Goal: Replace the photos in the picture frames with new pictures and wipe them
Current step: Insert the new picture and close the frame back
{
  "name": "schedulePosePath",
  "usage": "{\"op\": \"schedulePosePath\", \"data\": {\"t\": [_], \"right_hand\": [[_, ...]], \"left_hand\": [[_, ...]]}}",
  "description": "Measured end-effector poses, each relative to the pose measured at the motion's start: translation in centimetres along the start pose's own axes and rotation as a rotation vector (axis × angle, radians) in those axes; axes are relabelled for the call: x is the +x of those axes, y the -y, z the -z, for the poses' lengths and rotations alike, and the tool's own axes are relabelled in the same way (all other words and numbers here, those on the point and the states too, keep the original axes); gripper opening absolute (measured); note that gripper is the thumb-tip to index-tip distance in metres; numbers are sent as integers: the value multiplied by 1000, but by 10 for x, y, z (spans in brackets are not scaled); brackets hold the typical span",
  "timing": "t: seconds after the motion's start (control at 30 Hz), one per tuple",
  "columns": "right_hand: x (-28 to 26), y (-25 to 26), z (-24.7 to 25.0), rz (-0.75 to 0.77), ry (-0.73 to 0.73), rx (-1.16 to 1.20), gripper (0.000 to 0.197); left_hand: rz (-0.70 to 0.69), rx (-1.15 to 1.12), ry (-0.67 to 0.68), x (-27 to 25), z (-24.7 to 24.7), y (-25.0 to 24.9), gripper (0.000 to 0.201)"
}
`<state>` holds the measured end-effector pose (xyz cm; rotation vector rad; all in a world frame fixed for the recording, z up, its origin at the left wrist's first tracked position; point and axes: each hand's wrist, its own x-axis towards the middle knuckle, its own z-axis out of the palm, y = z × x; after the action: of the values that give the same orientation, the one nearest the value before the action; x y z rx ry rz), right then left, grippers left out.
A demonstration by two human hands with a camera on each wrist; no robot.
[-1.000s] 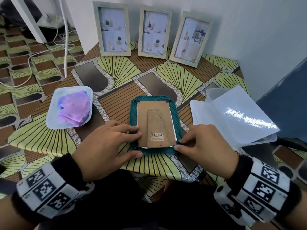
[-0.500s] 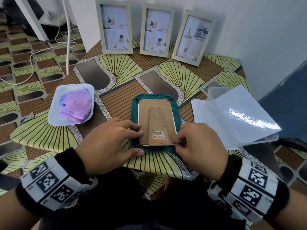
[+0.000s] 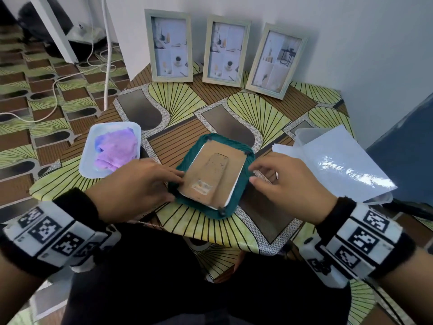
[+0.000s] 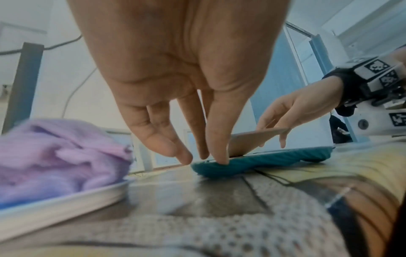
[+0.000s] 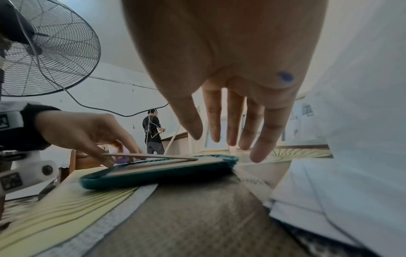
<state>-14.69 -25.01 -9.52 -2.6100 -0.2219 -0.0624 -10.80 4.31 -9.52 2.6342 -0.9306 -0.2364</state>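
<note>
A teal picture frame (image 3: pixel 236 195) lies face down and askew on the patterned table (image 3: pixel 210 226). Its brown cardboard back (image 3: pixel 232 167) faces up, and the stand flap (image 5: pixel 153 156) is raised slightly. My left hand (image 3: pixel 175 187) presses straight fingertips (image 4: pixel 220 160) on the frame's left edge. My right hand (image 3: pixel 251 174) hovers with spread, relaxed fingers (image 5: pixel 261 153) at the frame's right edge and holds nothing. A stack of glossy white photo sheets (image 3: pixel 339 165) lies on a clear box at the right. A purple cloth (image 3: pixel 116 150) sits in a white tray (image 3: pixel 91 170) at the left.
Three pale framed pictures (image 3: pixel 171 45), (image 3: pixel 225 50), (image 3: pixel 276 62) lean upright against the back wall. White cables (image 3: pixel 54 90) run over the floor at the left. A standing fan (image 5: pixel 50 47) and a person (image 5: pixel 152 133) are farther off. The table's near edge is close to my body.
The teal frame has turned clockwise and now lies askew. My right hand left the frame's near edge and moved to its right side with fingers spread. My left hand stays on the left edge.
</note>
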Motion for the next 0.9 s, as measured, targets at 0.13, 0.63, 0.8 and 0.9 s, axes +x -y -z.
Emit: {"op": "schedulePosePath", "data": {"t": [0.13,0.63,0.8,0.9], "right_hand": [[20,-3,-3,27,86,-53,39],[9,0,-15,-246,5,301,33],[-5,-2,-8,-363,-57,539,24],[-12,0,-1,-322,-102,639,23]], "left_hand": [[-21,38,-115,-7,10,11,46],[-90,324,62,-8,-23,-8,96],[-162,176,64,-10,-21,-7,83],[-189,-8,-23,-13,-14,-5,66]]}}
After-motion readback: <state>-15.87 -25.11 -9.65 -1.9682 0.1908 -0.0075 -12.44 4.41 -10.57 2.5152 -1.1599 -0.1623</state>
